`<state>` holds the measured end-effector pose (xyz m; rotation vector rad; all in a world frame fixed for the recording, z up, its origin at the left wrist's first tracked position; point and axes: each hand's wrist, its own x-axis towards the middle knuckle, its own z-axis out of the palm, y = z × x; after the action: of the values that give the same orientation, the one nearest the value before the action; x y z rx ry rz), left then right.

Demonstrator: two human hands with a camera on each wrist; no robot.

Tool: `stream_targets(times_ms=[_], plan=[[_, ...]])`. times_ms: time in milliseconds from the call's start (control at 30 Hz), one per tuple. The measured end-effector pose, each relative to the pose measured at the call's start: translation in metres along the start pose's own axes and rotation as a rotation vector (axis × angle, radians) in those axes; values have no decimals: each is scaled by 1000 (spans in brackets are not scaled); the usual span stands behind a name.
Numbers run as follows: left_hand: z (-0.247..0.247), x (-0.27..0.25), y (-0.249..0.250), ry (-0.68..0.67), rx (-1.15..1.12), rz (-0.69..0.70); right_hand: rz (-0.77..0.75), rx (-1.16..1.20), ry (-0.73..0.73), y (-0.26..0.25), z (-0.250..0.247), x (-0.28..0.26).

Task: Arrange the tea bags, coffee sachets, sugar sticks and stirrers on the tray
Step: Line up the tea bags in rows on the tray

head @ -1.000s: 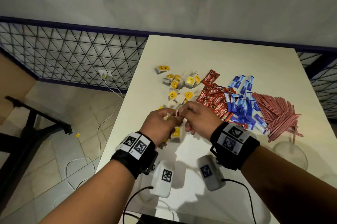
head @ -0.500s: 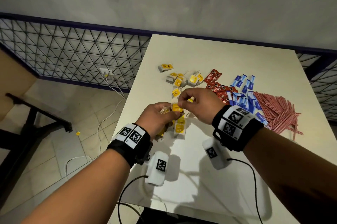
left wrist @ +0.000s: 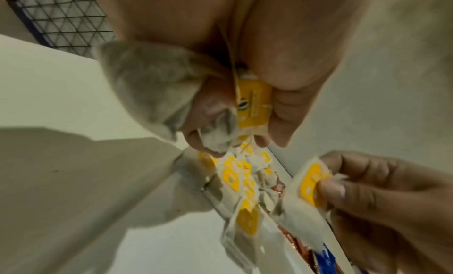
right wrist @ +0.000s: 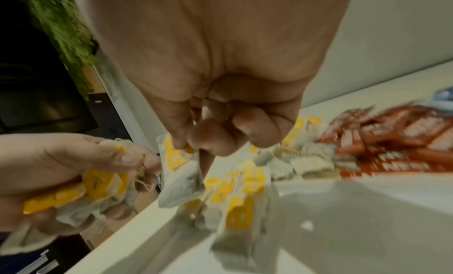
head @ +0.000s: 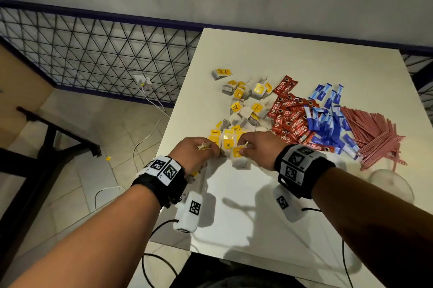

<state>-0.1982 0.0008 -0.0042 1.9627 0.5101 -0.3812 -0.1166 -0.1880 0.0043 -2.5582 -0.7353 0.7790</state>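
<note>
We are early in the job. Our left hand (head: 195, 150) grips a bunch of tea bags (right wrist: 73, 189) at the table's (head: 257, 205) near left edge, and our right hand (head: 260, 147) pinches one more bag (head: 239, 157) by its yellow tag just beside it. More loose tea bags (head: 243, 100) lie scattered beyond, then coffee sachets (head: 289, 116), blue sugar sticks (head: 328, 121) and stirrers (head: 375, 133) in heaps to the right. No tray shows in any view, so nothing looks arranged yet; we judge every group remains to be placed.
</note>
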Motion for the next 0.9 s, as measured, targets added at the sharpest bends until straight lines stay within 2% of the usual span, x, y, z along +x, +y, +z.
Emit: stream_targets(times_ms=[167,300,567,767,900], plan=[[-6,-4,-18,-14,-46,-62,97,61,-43,1,39,14],[-9,-4,-25,-20,-110,-98,106,71,-31,-1,53,21],[-10,-5,-28,-33,-181,-111,74,84,88,-2,57,33],[-8,-1,-32,-30,-181,-55,110,73,89,1,54,42],[-5,1,-34,-35,-205,-83,124,58,75,0,53,45]])
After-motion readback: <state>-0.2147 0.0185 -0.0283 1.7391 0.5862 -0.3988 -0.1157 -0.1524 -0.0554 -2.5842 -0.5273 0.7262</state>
